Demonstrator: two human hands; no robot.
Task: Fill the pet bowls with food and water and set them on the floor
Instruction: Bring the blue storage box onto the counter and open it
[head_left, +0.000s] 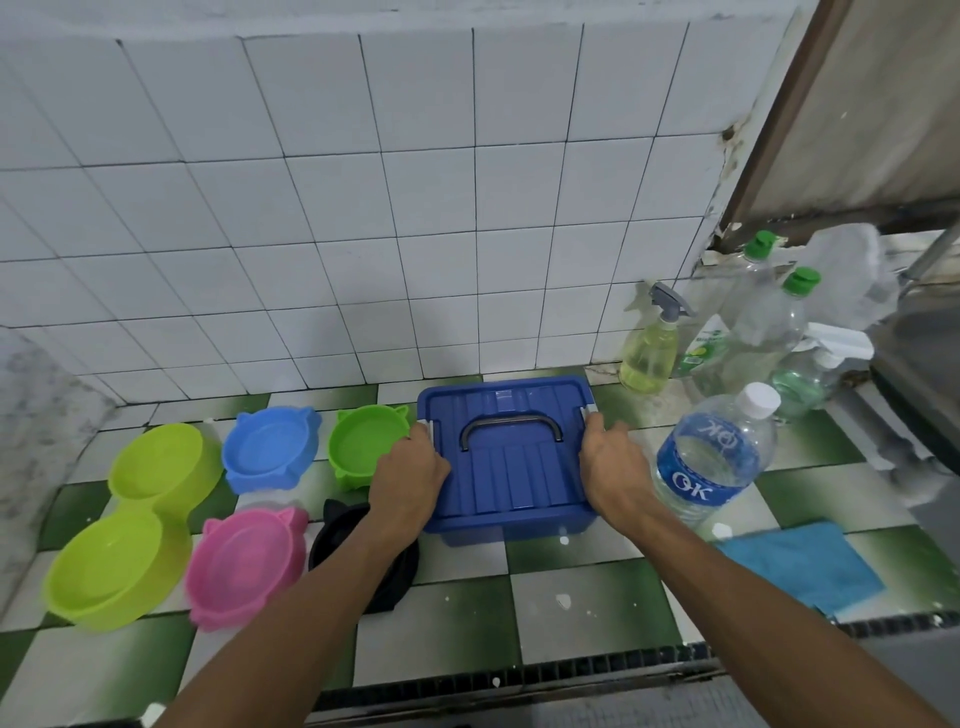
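Head view: on a green-and-white checkered floor (467, 623) against a white tiled wall (363, 208), a lime double bowl (135, 519) lies farthest left. Just right of it are a blue cat-eared bowl (270, 449) and a pink bowl (247, 566), then a green bowl (366, 441) and a black bowl (335, 532) partly hidden by the left forearm. The left hand (408, 478) curls its fingers over the left edge of the blue storage box (511, 478) at a pale latch. The lid is on and the handle (511, 434) lies flat. The right hand (615, 467) grips the opposite edge at the other latch. Further right stands a capped water bottle (711, 457), with a blue cloth (800, 566) nearer the camera and a spray bottle (649, 353) by the wall.
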